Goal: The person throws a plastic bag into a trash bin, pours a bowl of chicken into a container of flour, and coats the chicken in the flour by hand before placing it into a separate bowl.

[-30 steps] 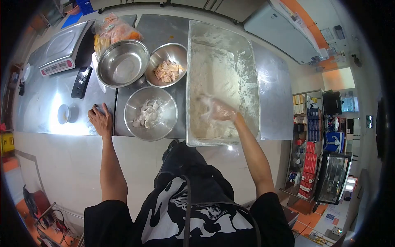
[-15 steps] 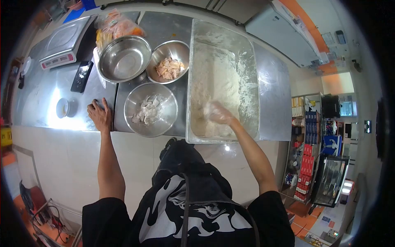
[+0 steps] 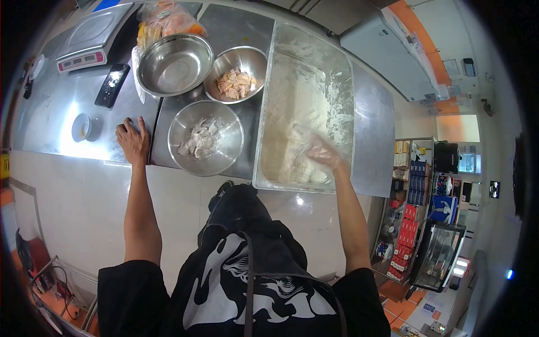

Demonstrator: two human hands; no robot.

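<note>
A scale [image 3: 84, 42], a phone [image 3: 112, 85] and a small cup [image 3: 81, 127] sat at the left of the steel desk [image 3: 50, 121], where the left hand [image 3: 133, 143] lay flat and empty, fingers spread, just beside a bowl of floured pieces [image 3: 205, 138]. Beyond it stood an empty bowl [image 3: 174, 64] and a bowl of raw meat [image 3: 236, 83]. The gloved right hand [image 3: 321, 152] was down in the flour tray [image 3: 342, 84], whose long axis ran away from the person; its grip could not be told.
</note>
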